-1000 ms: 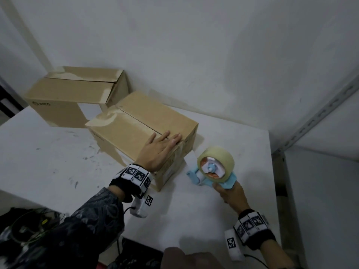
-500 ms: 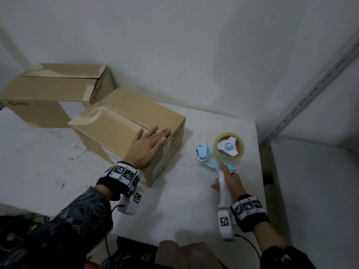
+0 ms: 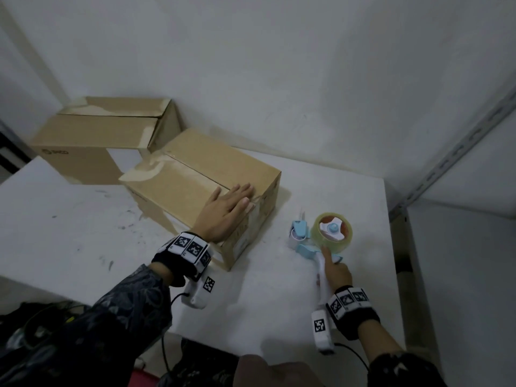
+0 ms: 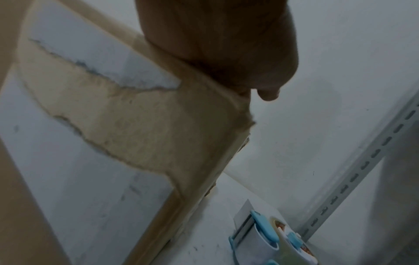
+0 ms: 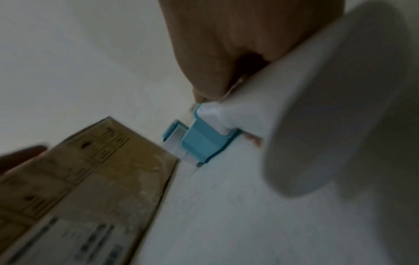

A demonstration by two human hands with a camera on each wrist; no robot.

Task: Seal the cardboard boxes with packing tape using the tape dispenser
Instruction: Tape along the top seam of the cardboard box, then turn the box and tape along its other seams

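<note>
Cardboard box [image 3: 201, 180] lies under the left hand [image 3: 223, 212], whose fingers [image 3: 242, 191] rest flat and close together on its top. Right hand [image 3: 335, 270] fingers curl round the tape dispenser [image 3: 321, 236] handle, lying on the desk [image 3: 69, 233] beside the box.

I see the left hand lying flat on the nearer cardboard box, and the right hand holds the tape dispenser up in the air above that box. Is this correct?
Not fully. The head view shows the tape dispenser lying on the white table beside the nearer cardboard box, with the right hand gripping its handle. The left hand does lie flat on that box.
</note>
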